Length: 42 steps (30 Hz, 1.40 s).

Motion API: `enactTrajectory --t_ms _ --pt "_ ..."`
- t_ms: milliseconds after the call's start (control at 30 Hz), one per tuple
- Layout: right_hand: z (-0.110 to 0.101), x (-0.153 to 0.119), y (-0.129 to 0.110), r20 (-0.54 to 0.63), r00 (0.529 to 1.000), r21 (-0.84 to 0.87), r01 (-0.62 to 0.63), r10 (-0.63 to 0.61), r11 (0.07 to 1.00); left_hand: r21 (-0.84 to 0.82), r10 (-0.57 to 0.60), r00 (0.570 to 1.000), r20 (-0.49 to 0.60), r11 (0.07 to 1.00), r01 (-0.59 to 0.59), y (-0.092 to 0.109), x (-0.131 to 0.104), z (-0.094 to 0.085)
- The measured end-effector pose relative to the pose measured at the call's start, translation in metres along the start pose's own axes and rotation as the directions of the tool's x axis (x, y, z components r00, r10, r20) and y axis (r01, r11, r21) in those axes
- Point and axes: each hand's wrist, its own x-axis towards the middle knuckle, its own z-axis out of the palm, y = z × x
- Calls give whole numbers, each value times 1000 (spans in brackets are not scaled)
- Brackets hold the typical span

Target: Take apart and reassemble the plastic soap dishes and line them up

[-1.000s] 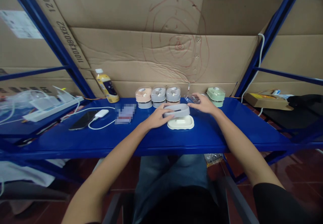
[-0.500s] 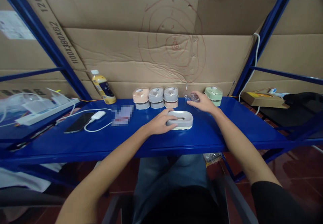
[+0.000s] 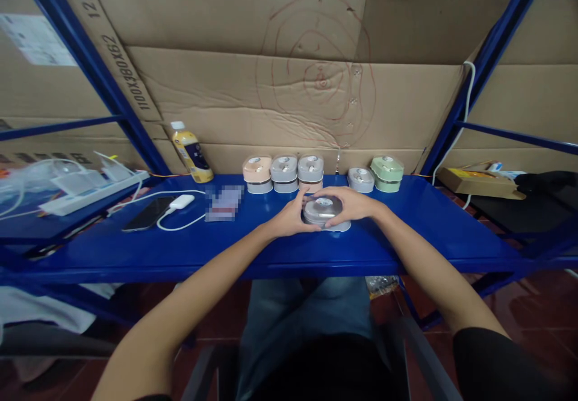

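Head cam: L hand (image 3: 289, 217) & R hand (image 3: 356, 205), fingers curved, grip opp. sides of grey oval clear-topped plastic box (image 3: 322, 209).

Left forearm (image 3: 217, 279) angled toward 1 o'clock, right forearm (image 3: 422, 256) toward 11; bare left hand (image 3: 291, 217), bare right hand (image 3: 354, 204) cupped, palms facing each other.

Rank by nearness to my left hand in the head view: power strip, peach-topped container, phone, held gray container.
1. Held gray container, between left hand and right hand
2. Peach-topped container, back row
3. Phone, left
4. Power strip, far left
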Motion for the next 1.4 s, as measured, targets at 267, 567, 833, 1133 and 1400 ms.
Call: enactTrajectory --t_ms 267,567,833,1133,1400 --pt "10 1 4 41 999 -81 -16 20 997 -41 3 1000 14 999 -2 -5 1 -2" --pt "12 -2 4 31 998 -111 -42 45 993 4 -1 1000 14 1000 1 -6 1 -5" --pt "-2 -10 4 181 962 -143 -178 203 974 148 -67 996 -60 986 76 -20 1 -12" --pt "-32 -28 22 -10 933 -398 -334 360 855 418 -29 979 -203 901 113 -18 3 -12" --pt "-13 -5 51 -257 912 -598 -409 319 689 687 152 983 -107 726 -37 0 61 -30"
